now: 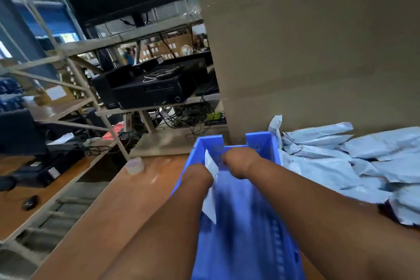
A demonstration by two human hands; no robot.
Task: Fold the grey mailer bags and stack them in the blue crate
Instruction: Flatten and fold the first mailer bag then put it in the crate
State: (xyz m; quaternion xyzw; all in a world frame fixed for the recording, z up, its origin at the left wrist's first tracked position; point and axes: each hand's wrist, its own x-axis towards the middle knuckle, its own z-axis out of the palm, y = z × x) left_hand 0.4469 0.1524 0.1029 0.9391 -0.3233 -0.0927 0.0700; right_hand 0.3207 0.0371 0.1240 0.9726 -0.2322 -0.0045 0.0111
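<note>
The blue crate (pixel 261 141) stands on the wooden table, straight ahead of me. Both my forearms reach down into it. My left hand (pixel 200 176) is bent downward at the wrist near the crate's left wall, its fingers hidden. A pale grey mailer bag (pixel 210 198) stands on edge right against that hand, blurred by motion. My right hand (pixel 237 162) is also bent down inside the crate near its far wall, with its fingers out of sight. A loose heap of grey mailer bags (pixel 354 163) lies on the table to the right of the crate.
A tall cardboard box (pixel 306 52) rises directly behind the crate and the heap. A roll of clear tape (pixel 135 165) sits at the table's far left corner. Metal shelving with black electronics (pixel 150 88) stands beyond, and a lower desk with a mouse (pixel 29 202) is at left.
</note>
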